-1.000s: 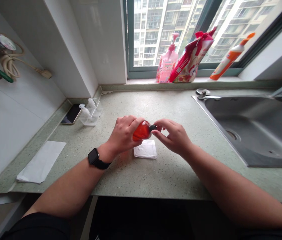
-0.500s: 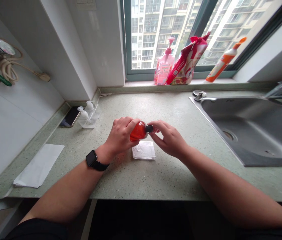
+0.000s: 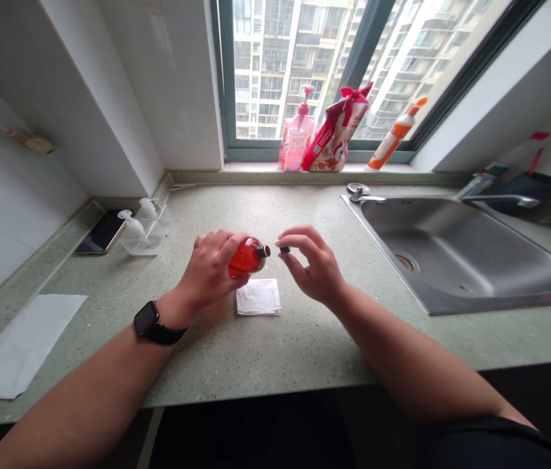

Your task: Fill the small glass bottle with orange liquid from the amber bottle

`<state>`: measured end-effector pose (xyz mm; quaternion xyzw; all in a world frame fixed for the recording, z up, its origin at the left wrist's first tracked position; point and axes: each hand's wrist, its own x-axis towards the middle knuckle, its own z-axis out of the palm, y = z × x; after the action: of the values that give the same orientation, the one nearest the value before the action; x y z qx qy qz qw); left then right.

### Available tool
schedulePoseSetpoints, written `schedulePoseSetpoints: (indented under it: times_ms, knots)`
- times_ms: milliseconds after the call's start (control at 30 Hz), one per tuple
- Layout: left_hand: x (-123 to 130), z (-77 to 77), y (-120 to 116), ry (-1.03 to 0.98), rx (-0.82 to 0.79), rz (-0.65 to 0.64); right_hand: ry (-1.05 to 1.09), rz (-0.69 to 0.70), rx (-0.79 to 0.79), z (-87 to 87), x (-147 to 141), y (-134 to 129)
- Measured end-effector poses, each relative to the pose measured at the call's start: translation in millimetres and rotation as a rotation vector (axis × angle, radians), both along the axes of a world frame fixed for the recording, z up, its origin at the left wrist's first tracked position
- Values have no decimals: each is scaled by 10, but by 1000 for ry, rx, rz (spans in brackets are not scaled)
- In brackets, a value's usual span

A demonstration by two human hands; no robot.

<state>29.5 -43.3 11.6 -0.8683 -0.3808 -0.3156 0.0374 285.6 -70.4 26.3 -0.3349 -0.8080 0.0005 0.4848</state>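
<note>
- Your left grip is closed around the red bottle, and it lies almost on its side, just above the folded white tissue on the worktop.
- Your right grip is almost closed. Thumb and finger pinch a small black cap, near the bottle's mouth but not touching it.
- To the left of the tissue lie a white paper sheet, a phone and a clear holder.
- To the right of the tissue, well apart, is the steel sink.
- Beyond the tissue, on the window sill, stand a pink pump bottle and a red pouch.
</note>
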Motion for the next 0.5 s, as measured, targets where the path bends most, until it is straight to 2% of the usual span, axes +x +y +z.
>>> schedulePoseSetpoints:
  times_ms: [167,267,367,500]
  knots:
    - [-100,28,74,-219,-30,11,63,-209,-208,56,303,219]
    - [-129,45,107,-361,-48,24,74,-354,-385,-51,535,461]
    - [-128,45,121,-481,-68,61,-102,-531,-637,-199,726,649]
    - [-110,31,156,-576,-159,85,-176,-603,-725,-334,863,745]
